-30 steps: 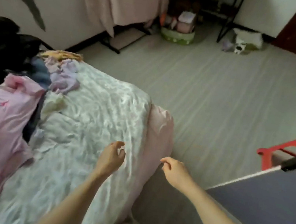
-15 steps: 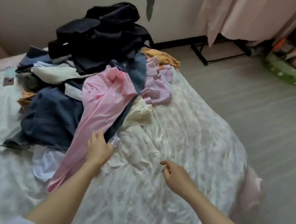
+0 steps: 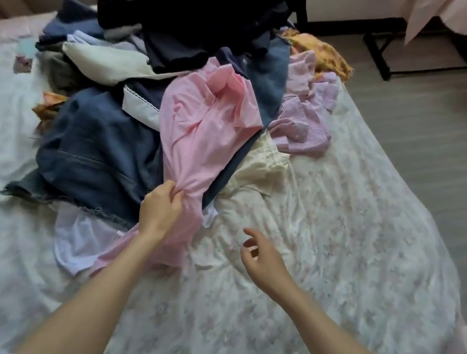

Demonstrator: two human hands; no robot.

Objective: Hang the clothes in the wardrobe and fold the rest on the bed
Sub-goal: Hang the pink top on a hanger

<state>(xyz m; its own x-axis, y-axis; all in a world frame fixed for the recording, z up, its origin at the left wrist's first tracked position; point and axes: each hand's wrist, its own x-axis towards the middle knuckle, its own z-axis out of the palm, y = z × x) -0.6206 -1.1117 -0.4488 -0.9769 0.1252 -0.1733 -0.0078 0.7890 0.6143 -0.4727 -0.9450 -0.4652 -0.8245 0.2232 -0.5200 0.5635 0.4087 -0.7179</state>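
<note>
Bed [image 3: 336, 252] under a pale flowered sheet, filling most of the view. Heap of clothes [image 3: 161, 81] piled across the far left of it, black garments on top. Denim piece [image 3: 94, 150] spread along the heap's near left side. Pink garment [image 3: 201, 141] draped down the heap's near face toward the near edge. Left hand [image 3: 160, 211] gripping the pink garment low down, fingers curled round a bunched fold. Right hand [image 3: 262, 260] hovering above the sheet just right of it, fingers loosely spread, holding nothing.
</note>
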